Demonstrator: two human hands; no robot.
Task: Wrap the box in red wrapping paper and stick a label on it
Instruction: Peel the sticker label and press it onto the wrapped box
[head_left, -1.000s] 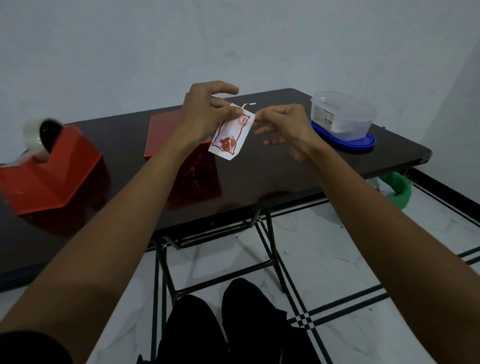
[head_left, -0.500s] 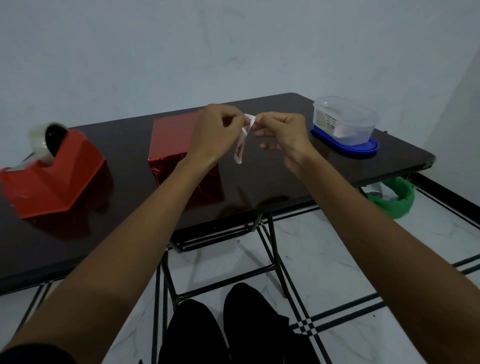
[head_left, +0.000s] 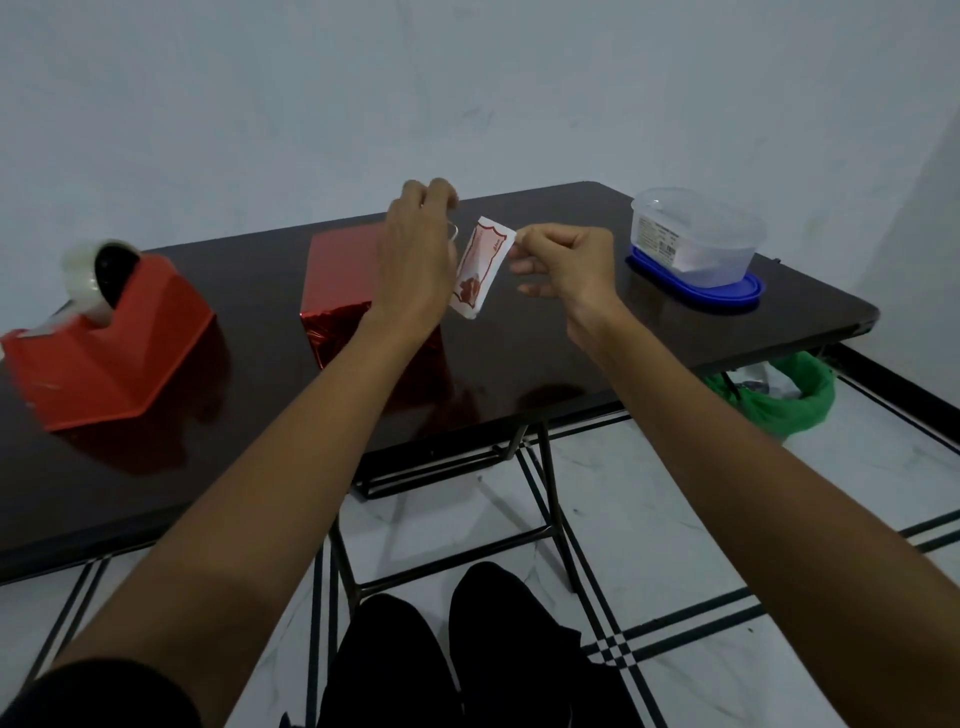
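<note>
Right hand (head_left: 566, 262) fingers pinched one white red-bordered paper label (head_left: 478, 267), print unreadable. Left hand (head_left: 415, 254) fingers pinched together above one red foil-wrapped box (head_left: 337, 275) mid-bench (head_left: 571, 353).

Tape dispenser (head_left: 106, 332) left of box (head_left: 340, 270); container (head_left: 696, 236) right.

Nothing really readable here tbh. The label (head_left: 479, 268) has a red border and a red picture, but any writing is too blurry. The clear plastic container (head_left: 696, 237) has a white sticker with tiny print, unreadable too.
</note>
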